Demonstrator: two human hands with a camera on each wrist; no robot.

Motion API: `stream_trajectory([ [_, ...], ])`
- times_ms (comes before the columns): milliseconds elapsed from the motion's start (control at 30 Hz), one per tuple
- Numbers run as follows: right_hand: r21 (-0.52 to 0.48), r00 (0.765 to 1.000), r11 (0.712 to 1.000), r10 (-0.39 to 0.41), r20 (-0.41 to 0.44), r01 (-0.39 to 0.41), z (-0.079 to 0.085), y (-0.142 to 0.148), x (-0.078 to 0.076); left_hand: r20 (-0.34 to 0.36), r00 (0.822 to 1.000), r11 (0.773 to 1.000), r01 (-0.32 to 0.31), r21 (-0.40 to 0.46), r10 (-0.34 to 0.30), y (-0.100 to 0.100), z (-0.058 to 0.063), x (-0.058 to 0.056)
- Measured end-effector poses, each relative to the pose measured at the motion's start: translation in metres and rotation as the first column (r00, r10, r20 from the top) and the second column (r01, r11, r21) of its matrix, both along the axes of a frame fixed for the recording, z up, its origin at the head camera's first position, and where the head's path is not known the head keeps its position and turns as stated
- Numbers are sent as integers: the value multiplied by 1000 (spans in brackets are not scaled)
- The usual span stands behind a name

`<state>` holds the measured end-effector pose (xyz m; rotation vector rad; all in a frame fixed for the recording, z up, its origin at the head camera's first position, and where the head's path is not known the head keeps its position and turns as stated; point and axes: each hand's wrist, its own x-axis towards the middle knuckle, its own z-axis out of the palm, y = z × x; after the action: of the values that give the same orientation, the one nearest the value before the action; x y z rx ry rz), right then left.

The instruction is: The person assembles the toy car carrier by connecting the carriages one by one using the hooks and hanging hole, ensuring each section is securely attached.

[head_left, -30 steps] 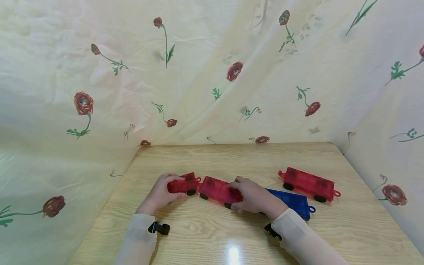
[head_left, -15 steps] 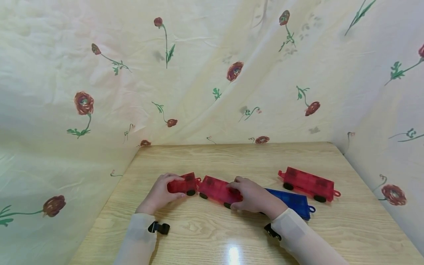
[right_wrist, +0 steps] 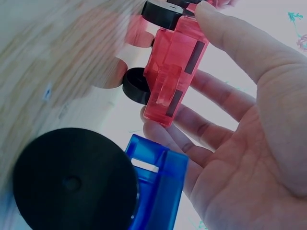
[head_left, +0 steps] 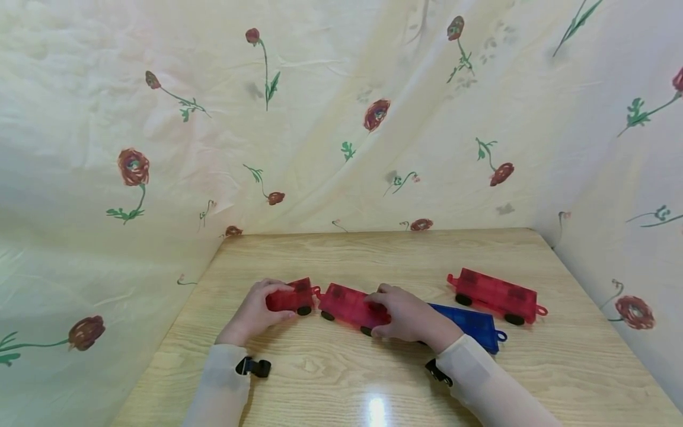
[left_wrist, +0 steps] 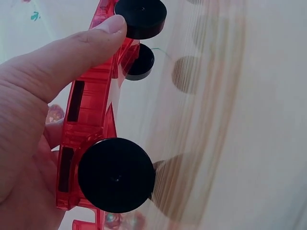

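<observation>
On the left of the head view, my left hand [head_left: 255,308] grips a red see-through toy train car [head_left: 303,292] with black wheels, thumb on the near side. My right hand [head_left: 408,314] holds a second red train car [head_left: 344,303] by its right end, thumb in front and fingers behind. The facing couplings of these two cars meet or nearly meet; whether they are hooked cannot be made out. Partly behind my right wrist stands a blue train car [head_left: 472,327]. In the right wrist view, a black wheel [right_wrist: 74,179] of the blue car is close below my fingers.
A third red train car [head_left: 496,296] stands at the right, behind the blue one, touched by neither hand. The wooden table [head_left: 341,379] ends at a flower-patterned cloth [head_left: 320,118] at the back and sides. Black strap buckles [head_left: 253,366] sit at both wrists.
My left hand and its red train car have shifted very slightly left. My right hand keeps its hold on the middle red car, almost unmoved.
</observation>
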<state>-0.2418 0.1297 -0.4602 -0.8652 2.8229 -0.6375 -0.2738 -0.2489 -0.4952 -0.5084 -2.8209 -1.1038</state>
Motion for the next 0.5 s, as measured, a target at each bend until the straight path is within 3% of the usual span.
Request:
stream_trajectory([
  [500,7,1000,1000,-18,5,18,-1,3,-2,-20,999,997,25,-75,-26,-1,-1,0],
])
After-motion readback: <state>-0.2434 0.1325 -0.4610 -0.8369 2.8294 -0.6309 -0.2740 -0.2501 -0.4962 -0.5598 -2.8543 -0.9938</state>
